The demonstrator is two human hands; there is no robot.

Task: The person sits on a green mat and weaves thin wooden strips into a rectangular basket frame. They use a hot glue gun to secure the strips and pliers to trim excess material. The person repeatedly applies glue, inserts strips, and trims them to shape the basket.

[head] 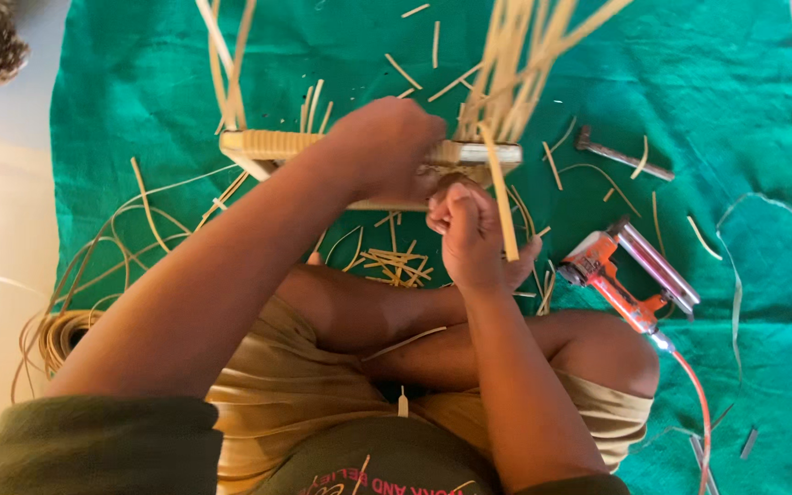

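Left hand (387, 147) braces the woven frame (272, 147) mid-cloth (735, 92); right hand (469, 234) pinches a cane strip (503, 197) taut.

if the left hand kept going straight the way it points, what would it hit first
Probably the woven frame: the left hand already lies against its near rim. Beyond stand the upright cane strips, though depth is unclear.

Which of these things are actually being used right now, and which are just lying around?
In use:
- woven frame, under the left hand
- cane strip, gripped in the right hand
- upright strips on the frame

Lying about:
- orange staple gun
- hammer
- cane coil
- offcuts on the green cloth
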